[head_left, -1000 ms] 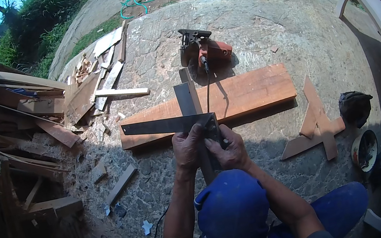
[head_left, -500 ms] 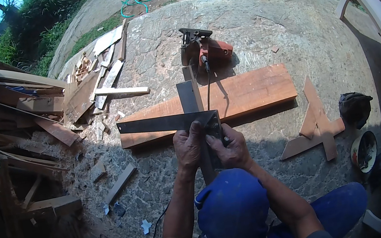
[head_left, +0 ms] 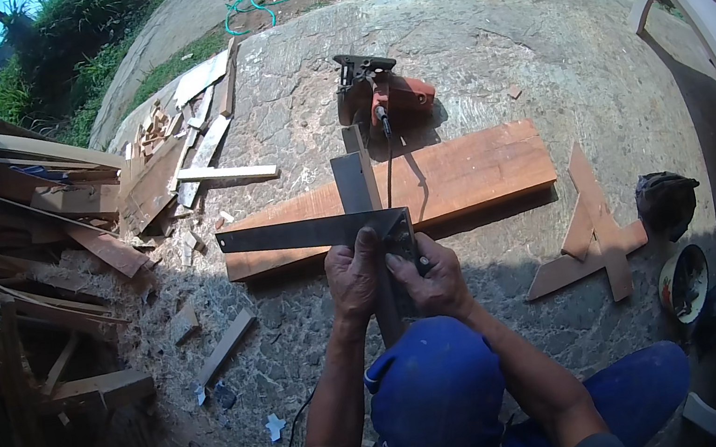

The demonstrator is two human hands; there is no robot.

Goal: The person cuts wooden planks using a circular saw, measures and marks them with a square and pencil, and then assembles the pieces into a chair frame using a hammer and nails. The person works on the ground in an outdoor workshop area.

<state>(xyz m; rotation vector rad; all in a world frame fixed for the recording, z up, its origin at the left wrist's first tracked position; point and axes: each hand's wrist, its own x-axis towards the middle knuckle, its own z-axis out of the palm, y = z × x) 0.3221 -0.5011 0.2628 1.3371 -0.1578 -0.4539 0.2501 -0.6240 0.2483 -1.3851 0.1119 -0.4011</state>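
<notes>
Dark, matt metal is seen in the square (head_left: 303, 234), and smooth-looking wood in the thick plank (head_left: 481, 167). Rough, cracked concrete is exposed in the ground (head_left: 479, 42). At right, a crumpled, plastic-looking finish is shown by the black bundle (head_left: 667, 205), matt blue cloth by the near trouser leg (head_left: 637, 390).

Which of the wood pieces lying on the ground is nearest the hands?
The thick reddish-brown plank, just beyond the left hand and right hand; the crossed brown boards lie off right, the pale scraps off left.
</notes>
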